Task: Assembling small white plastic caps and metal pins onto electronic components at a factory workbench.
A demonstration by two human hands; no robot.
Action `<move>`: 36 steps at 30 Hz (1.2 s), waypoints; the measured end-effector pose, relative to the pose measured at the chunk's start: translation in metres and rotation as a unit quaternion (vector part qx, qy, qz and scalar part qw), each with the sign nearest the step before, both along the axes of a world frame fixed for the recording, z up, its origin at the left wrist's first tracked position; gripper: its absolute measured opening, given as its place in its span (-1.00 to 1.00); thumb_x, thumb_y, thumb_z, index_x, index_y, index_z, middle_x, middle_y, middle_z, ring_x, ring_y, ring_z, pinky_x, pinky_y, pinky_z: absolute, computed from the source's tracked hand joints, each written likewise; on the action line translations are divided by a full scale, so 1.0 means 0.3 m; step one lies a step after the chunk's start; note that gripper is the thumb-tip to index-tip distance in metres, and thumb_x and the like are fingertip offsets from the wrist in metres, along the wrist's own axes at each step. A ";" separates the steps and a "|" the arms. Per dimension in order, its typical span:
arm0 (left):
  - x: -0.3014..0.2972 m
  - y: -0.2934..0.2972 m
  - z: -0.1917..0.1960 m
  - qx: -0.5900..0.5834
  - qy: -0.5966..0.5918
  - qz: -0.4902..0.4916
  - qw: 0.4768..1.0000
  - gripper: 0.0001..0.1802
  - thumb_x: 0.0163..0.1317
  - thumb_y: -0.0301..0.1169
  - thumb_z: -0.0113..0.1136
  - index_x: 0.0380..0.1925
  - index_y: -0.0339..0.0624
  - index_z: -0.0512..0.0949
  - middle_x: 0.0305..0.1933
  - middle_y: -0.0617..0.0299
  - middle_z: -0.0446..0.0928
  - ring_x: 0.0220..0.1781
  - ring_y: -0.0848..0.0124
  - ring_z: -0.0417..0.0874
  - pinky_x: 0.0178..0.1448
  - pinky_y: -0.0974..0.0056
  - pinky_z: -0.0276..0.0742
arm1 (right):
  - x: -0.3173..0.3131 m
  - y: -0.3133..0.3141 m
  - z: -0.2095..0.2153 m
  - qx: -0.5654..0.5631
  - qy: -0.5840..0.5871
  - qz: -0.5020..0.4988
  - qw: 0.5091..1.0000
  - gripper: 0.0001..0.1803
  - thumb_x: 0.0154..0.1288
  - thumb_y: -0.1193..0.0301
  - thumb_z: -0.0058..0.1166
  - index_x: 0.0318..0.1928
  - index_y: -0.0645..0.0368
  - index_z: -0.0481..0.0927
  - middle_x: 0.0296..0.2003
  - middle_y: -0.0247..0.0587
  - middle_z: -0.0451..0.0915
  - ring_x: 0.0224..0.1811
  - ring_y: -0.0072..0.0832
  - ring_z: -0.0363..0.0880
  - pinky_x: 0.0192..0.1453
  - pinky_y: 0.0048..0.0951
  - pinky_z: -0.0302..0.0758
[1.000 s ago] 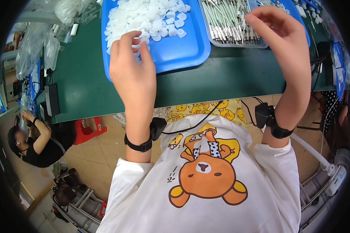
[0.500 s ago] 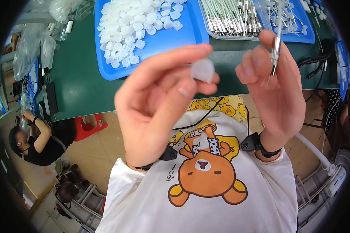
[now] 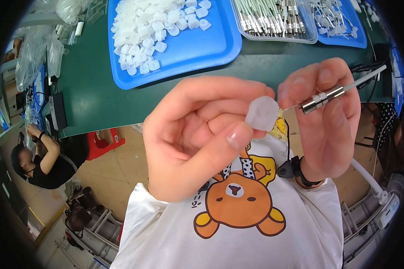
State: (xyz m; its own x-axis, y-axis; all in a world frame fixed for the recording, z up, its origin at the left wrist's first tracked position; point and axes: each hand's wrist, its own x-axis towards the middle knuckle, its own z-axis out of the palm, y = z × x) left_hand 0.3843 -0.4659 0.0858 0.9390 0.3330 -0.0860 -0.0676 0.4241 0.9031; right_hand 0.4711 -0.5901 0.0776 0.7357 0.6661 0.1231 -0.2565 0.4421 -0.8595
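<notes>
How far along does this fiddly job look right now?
Done: I can't see any finished pieces. In hand: the left hand pinches one white cap, and the right hand holds a thin rod with a metal sleeve, its tip at the cap. Left: a heap of caps on the blue tray and many rods in the clear tray.

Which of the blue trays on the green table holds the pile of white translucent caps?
The big blue tray at top left; the smaller blue tray at top right holds thin stemmed parts.
</notes>
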 end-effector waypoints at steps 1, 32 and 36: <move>-0.001 -0.002 0.002 -0.002 0.003 -0.003 1.000 -0.61 -0.01 -0.37 -0.03 -0.23 -0.46 0.24 -0.25 -0.05 0.36 -0.34 0.30 0.51 -0.31 0.40 0.48 | 0.000 -0.004 -0.002 -0.004 -0.002 -0.001 1.000 -0.68 0.12 0.32 -0.15 -0.19 0.23 0.16 -0.35 -0.16 0.35 -0.34 -0.44 0.31 -0.23 -0.42 0.24; 0.011 -0.005 -0.038 -0.005 -0.055 -0.007 0.998 -0.66 -0.22 -0.59 0.12 -0.38 -0.39 0.27 -0.26 -0.02 0.30 -0.26 0.37 0.39 -0.13 0.36 0.30 | -0.037 0.015 0.027 -0.025 -0.131 -0.093 0.987 -0.74 0.07 0.43 -0.17 -0.19 0.20 0.20 -0.42 -0.18 0.37 -0.48 -0.48 0.30 -0.39 -0.42 0.25; 0.013 0.013 -0.060 0.086 -0.115 -0.047 0.988 -0.69 -0.20 -0.60 0.07 -0.37 -0.41 0.28 -0.26 -0.04 0.28 -0.26 0.36 0.39 -0.15 0.37 0.31 | -0.025 -0.005 -0.017 0.004 -0.212 -0.092 0.973 -0.73 0.07 0.42 -0.14 -0.21 0.20 0.21 -0.43 -0.18 0.38 -0.48 -0.45 0.33 -0.39 -0.40 0.28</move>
